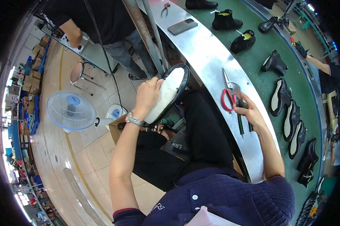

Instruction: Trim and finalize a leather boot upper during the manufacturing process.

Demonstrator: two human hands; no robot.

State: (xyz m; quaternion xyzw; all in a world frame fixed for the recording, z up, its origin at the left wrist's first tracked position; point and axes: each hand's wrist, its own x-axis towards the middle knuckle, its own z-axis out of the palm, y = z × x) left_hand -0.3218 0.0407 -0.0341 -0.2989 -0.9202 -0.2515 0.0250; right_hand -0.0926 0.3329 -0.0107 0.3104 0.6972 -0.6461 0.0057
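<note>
My left hand (pixel 148 94) grips the edge of a black shoe (pixel 183 83), holding it tilted above my lap with its pale, unfinished underside (pixel 166 92) facing up. At the metal bench, my right hand (pixel 249 111) is closed around a pair of pliers with dark green handles (pixel 240 125). The grey head of the pliers lies toward the far side of the hand, and the fingers partly cover the tool. Just left of that hand, scissors with red handles (pixel 225 101) lie on the bench, blades pointing away from me.
The curved metal bench (pixel 211 56) carries a phone (pixel 182 26) and small pliers (pixel 165 9). Beyond it, a green conveyor (pixel 249 69) bears several black shoes and boots. To the left stand a fan (pixel 71 111), a stool (pixel 77 73) and another person (pixel 91 22). A metal post (pixel 145 34) rises beside the bench.
</note>
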